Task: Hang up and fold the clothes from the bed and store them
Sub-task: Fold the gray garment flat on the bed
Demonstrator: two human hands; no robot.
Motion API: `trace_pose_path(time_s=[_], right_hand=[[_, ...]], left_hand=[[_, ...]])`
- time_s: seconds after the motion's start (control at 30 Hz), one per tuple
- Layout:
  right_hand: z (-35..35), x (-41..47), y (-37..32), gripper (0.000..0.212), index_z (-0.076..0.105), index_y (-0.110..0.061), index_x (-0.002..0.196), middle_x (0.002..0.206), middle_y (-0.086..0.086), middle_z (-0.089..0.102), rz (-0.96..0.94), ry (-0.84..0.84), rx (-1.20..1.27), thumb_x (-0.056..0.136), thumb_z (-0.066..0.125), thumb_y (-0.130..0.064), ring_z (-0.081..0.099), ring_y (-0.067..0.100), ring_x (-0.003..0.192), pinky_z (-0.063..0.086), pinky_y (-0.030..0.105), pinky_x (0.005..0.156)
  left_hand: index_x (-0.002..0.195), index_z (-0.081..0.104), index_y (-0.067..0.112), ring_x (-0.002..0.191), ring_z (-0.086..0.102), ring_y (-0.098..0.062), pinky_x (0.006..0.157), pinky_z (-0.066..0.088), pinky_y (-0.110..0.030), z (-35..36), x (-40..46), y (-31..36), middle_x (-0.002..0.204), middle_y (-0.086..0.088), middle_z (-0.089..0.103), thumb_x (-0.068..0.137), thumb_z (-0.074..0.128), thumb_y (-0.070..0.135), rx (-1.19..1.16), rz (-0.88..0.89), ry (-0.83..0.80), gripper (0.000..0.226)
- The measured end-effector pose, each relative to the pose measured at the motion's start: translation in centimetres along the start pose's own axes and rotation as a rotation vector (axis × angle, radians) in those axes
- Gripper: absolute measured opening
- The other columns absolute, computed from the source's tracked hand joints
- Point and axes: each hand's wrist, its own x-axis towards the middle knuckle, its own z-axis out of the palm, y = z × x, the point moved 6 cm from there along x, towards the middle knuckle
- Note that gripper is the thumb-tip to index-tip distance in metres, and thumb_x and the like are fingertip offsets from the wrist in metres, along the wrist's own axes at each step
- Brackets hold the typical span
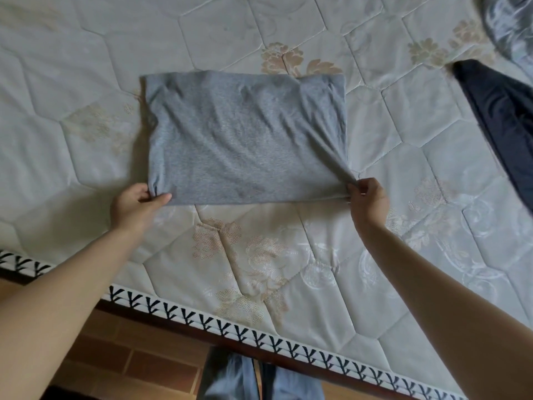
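A grey knit garment [245, 137], folded into a rectangle, lies flat on the quilted mattress [86, 67]. My left hand [135, 204] pinches its near left corner. My right hand [367, 202] pinches its near right corner, and the fabric there is drawn into creases. The near edge of the garment is lifted slightly between my two hands. Both forearms reach in from below.
A dark navy garment [501, 131] lies at the right edge of the mattress, and a shiny grey-blue cloth [510, 27] sits at the top right. The patterned mattress border [259, 339] runs along the near side, with brown tiled floor [115, 356] and my legs below.
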Motion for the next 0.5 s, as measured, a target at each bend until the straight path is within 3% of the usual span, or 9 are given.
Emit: trace_pose_path(time_s=[0.1,0.17,0.23,0.3,0.37,0.5], right_hand=[[-0.5,0.2,1.3,0.003,0.057,-0.014,0.089,0.089,0.014,0.067,0.161,0.028,0.052,0.091,0.059,-0.013,0.065,0.036,0.087,0.053,0.048,0.079],[-0.8,-0.1,1.5,0.005,0.059,-0.014,0.088,0.089,0.016,0.068,0.244,0.026,0.046,0.087,0.056,-0.010,0.065,0.036,0.087,0.055,0.047,0.078],[-0.7,-0.4,1.2,0.013,0.061,-0.011,0.090,0.090,0.018,0.068,0.271,-0.007,0.028,0.082,0.051,-0.010,0.064,0.036,0.086,0.055,0.042,0.074],[-0.4,-0.5,0.3,0.025,0.064,-0.005,0.096,0.095,0.019,0.066,0.244,-0.028,-0.005,0.083,0.046,-0.016,0.060,0.035,0.085,0.050,0.040,0.072],[-0.3,-0.4,-0.6,0.032,0.063,-0.001,0.101,0.103,0.019,0.063,0.218,-0.012,-0.050,0.089,0.042,-0.021,0.058,0.036,0.090,0.046,0.039,0.075],[-0.1,0.0,-1.5,0.038,0.062,-0.001,0.106,0.109,0.018,0.061,0.249,-0.021,-0.105,0.097,0.039,-0.030,0.059,0.035,0.093,0.042,0.037,0.076]], left_hand=[[0.074,0.061,0.016,0.057,0.051,-0.001,0.056,0.036,-0.014,-0.8,0.0,-0.2,0.058,0.010,0.062,0.080,0.077,0.009,0.062,0.011,0.013,0.019],[0.085,0.065,0.008,0.063,0.053,-0.016,0.054,0.036,-0.012,-1.1,-0.4,0.4,0.068,0.001,0.061,0.080,0.078,0.012,0.152,0.008,0.030,0.015],[0.101,0.065,0.004,0.082,0.061,-0.032,0.068,0.044,-0.026,-1.4,-0.6,1.5,0.086,-0.013,0.065,0.078,0.079,0.016,0.288,0.057,0.095,0.029],[0.115,0.061,0.004,0.104,0.057,-0.041,0.085,0.045,-0.043,-1.2,-1.1,3.4,0.109,-0.023,0.062,0.077,0.077,0.016,0.439,0.180,0.185,0.044],[0.125,0.055,0.000,0.110,0.050,-0.047,0.088,0.042,-0.051,0.1,-1.9,6.2,0.120,-0.030,0.053,0.077,0.074,0.011,0.567,0.366,0.208,0.052],[0.132,0.051,-0.003,0.123,0.049,-0.042,0.098,0.044,-0.054,6.2,-3.1,10.0,0.135,-0.024,0.050,0.086,0.057,0.020,0.757,0.804,-0.034,0.052]])
